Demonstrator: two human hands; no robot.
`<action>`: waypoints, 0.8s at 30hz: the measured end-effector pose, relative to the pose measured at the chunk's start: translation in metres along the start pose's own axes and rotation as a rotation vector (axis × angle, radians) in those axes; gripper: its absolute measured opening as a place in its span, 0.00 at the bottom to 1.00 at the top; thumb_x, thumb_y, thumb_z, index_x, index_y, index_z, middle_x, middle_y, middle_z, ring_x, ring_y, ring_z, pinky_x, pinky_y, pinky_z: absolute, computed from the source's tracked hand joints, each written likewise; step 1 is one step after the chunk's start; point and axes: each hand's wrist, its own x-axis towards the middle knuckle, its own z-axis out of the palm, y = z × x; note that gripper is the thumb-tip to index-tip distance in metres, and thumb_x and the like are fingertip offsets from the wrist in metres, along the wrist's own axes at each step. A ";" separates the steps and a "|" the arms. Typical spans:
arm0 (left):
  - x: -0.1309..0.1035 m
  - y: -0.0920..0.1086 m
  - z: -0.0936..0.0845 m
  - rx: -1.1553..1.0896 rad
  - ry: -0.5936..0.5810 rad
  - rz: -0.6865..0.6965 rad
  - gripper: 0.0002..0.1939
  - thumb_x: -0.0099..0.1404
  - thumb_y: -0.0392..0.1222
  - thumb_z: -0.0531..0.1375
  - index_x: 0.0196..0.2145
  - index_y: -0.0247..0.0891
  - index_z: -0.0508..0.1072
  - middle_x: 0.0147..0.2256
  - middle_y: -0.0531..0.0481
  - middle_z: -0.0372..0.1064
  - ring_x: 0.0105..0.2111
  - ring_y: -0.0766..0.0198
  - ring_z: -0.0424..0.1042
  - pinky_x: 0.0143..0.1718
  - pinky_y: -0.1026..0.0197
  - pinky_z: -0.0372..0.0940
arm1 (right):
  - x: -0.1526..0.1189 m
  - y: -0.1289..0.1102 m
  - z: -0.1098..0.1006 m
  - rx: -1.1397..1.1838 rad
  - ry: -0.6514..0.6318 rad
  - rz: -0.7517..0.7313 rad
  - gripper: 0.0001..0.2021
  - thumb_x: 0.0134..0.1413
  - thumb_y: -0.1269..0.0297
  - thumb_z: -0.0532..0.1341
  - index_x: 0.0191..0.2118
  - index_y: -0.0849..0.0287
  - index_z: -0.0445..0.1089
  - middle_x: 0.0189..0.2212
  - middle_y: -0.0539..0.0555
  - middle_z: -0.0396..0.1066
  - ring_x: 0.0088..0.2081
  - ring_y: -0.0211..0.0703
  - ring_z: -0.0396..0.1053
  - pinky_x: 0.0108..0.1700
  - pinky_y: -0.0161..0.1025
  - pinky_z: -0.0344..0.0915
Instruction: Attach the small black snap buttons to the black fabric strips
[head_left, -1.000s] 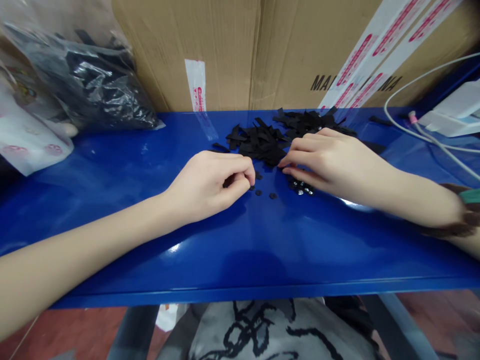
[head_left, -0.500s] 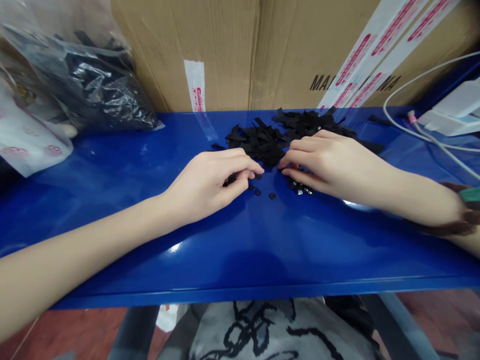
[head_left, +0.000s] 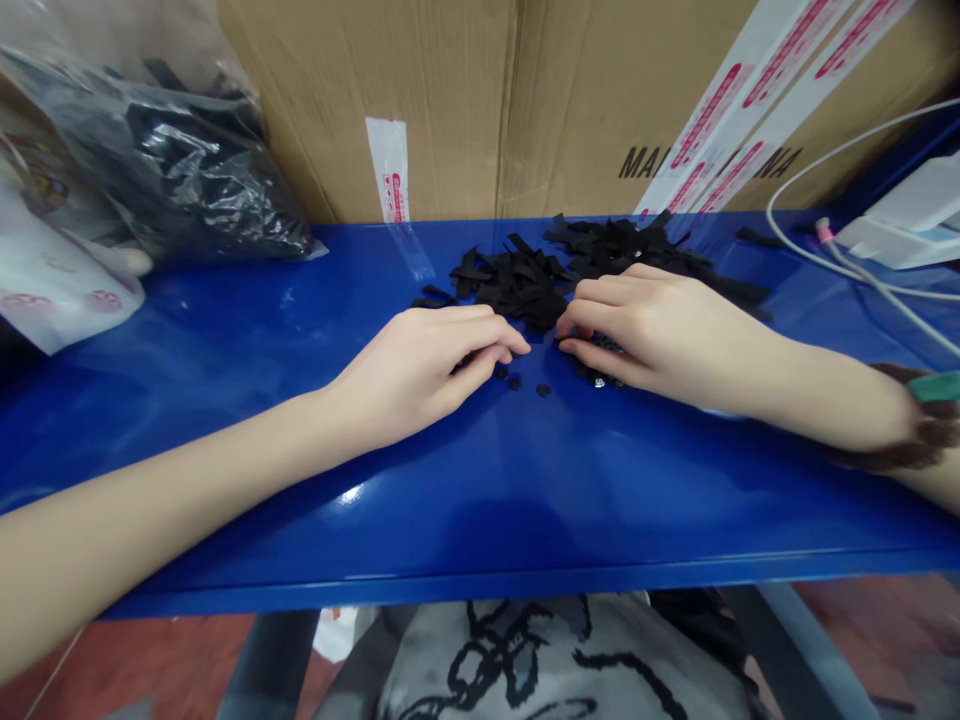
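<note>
My left hand [head_left: 442, 360] rests low over the blue tabletop [head_left: 480, 480], its thumb and fingertips drawn together; whatever is between them is hidden. Just beside its fingertips lie several small round black pieces [head_left: 544, 390]. Across a narrow gap, my right hand [head_left: 630, 320] has thumb and fingers pinched at the near edge of a pile of short black strips [head_left: 517, 285]. I cannot make out what that pinch holds. Partly covered by the right hand are more small black pieces with white marks [head_left: 599, 382]. A second heap of black strips [head_left: 611, 240] lies behind that hand.
A large cardboard box [head_left: 442, 80] stands along the back, taped with white and red tape [head_left: 396, 170]. At back left sits a clear plastic bag [head_left: 202, 160] of black material. A white cable [head_left: 795, 250] and a white device [head_left: 907, 220] are at right.
My left hand has lowered slightly and covers more of the small black pieces. The right hand has shifted slightly, hiding more of the white-marked pieces below it.
</note>
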 end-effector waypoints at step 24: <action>0.000 -0.001 0.000 0.079 0.062 -0.053 0.12 0.69 0.36 0.53 0.46 0.39 0.73 0.38 0.53 0.76 0.40 0.66 0.74 0.42 0.65 0.66 | 0.000 -0.002 0.002 0.185 0.213 0.025 0.09 0.60 0.66 0.53 0.38 0.60 0.69 0.29 0.53 0.71 0.30 0.41 0.65 0.38 0.38 0.59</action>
